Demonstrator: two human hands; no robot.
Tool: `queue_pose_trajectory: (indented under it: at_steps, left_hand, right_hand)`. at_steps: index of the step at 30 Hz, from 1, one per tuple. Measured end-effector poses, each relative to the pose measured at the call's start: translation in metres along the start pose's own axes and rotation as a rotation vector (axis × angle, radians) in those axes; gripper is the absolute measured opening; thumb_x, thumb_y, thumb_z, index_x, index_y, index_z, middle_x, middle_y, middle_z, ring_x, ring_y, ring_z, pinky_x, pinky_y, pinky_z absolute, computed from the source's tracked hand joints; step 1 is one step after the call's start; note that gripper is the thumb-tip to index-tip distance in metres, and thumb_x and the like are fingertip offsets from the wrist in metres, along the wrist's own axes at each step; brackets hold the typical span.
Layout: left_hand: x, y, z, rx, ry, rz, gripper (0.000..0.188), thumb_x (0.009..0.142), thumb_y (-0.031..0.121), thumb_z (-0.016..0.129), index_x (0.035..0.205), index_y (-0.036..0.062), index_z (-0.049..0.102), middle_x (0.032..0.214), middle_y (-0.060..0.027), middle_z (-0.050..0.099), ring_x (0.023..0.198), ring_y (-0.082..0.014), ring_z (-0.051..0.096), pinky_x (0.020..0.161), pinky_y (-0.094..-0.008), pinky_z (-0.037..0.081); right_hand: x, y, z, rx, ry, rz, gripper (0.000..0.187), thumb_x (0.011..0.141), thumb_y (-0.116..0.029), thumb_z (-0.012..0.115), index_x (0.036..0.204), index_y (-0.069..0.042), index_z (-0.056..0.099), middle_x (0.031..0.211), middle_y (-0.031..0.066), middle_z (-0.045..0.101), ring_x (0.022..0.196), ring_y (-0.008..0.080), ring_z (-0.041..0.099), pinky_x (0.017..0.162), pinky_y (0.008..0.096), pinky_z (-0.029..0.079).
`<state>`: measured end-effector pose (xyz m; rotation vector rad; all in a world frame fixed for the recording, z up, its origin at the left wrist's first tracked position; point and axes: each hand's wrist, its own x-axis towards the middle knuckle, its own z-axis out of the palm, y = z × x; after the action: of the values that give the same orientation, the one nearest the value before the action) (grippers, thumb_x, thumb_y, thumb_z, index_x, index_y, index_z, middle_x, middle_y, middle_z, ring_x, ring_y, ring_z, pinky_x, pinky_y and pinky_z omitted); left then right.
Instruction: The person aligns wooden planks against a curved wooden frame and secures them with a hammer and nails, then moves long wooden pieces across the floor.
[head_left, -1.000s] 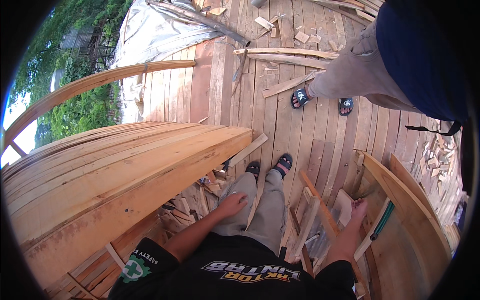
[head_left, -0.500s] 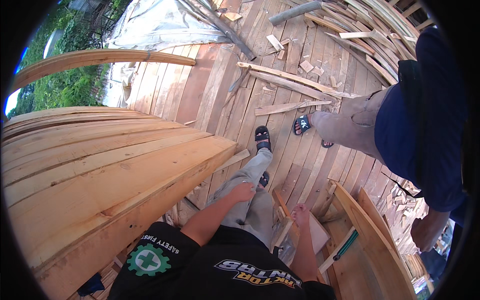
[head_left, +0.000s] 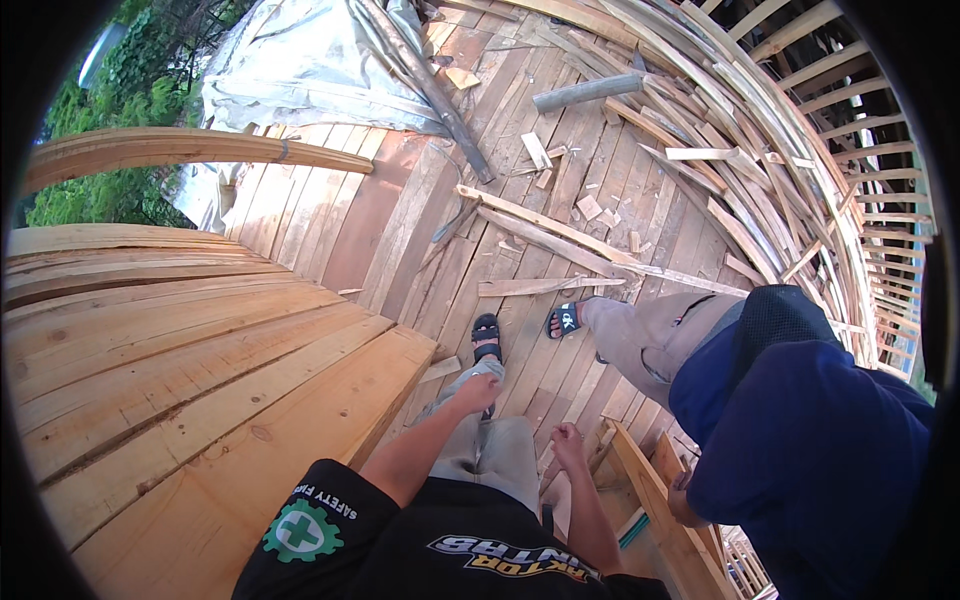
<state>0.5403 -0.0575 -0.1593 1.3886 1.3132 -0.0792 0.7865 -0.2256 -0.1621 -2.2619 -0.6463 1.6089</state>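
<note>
Smooth, honey-coloured wooden boards (head_left: 650, 485) stand on edge just beside the person's right hand (head_left: 567, 443), whose fingers are curled in; from my remote post I cannot tell whether they close on anything. The left hand (head_left: 481, 393) hangs in front of the grey trousers (head_left: 500, 455), fingers bent together, and again I cannot make out whether the grip holds something. Left of it, a stack of thick, square-edged timber (head_left: 250, 390) shows me pale grain, dark knots and open seams. On my right, a co-worker in a dark blue top (head_left: 800, 460) is beside the boards, one hand (head_left: 683, 503) at their edge. Underfoot runs a worn plank deck (head_left: 390, 260), strewn with blocky offcuts (head_left: 589, 208). Farther out I see a grey cylinder (head_left: 587, 93), a heap of slender, rough strips (head_left: 705, 130), a crumpled silvery sheet (head_left: 310, 75), a long round pole (head_left: 435, 98) and, past a smooth timber rail (head_left: 200, 148), green foliage (head_left: 125, 140).
</note>
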Motion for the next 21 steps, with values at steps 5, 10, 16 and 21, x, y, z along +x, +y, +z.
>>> queue_pose_trajectory:
  at_steps: [5,10,16,21]
  left_hand:
    - [0.009,-0.001,-0.046,0.025,0.010,-0.041,0.041,0.086,0.033,0.057,0.106,-0.0015,0.065,0.104,-0.0235,0.066,0.102,-0.0363,0.063,0.089,-0.0420,0.048]
    - [0.004,-0.014,-0.077,0.059,0.013,-0.082,0.040,0.085,0.032,0.058,0.106,-0.0013,0.065,0.103,-0.0230,0.066,0.100,-0.0365,0.063,0.087,-0.0432,0.049]
    - [0.010,-0.023,-0.111,0.006,0.036,-0.106,0.042,0.084,0.032,0.058,0.108,-0.0014,0.065,0.104,-0.0238,0.066,0.102,-0.0367,0.063,0.088,-0.0432,0.049]
    - [0.022,-0.024,-0.149,-0.013,0.141,-0.140,0.040,0.085,0.031,0.059,0.106,-0.0015,0.066,0.098,-0.0203,0.069,0.091,-0.0326,0.066,0.081,-0.0401,0.051]
  right_hand:
    - [0.011,-0.089,0.008,-0.156,-0.003,-0.139,0.028,0.089,-0.023,0.061,0.104,0.000,0.062,0.089,0.0091,0.067,0.071,0.0168,0.064,0.064,0.0306,0.052]
    - [-0.006,-0.191,-0.011,-0.218,-0.014,-0.209,0.028,0.087,-0.024,0.061,0.101,-0.001,0.063,0.095,0.0157,0.069,0.089,0.0274,0.067,0.079,0.0360,0.052]
    - [0.006,-0.226,-0.038,-0.319,0.044,-0.299,0.024,0.086,-0.022,0.062,0.100,-0.002,0.063,0.093,0.0145,0.068,0.087,0.0259,0.066,0.079,0.0353,0.051]
    - [0.037,-0.245,-0.067,-0.325,0.043,-0.190,0.023,0.086,-0.022,0.061,0.097,-0.002,0.063,0.094,0.0152,0.068,0.090,0.0263,0.066,0.081,0.0359,0.051]
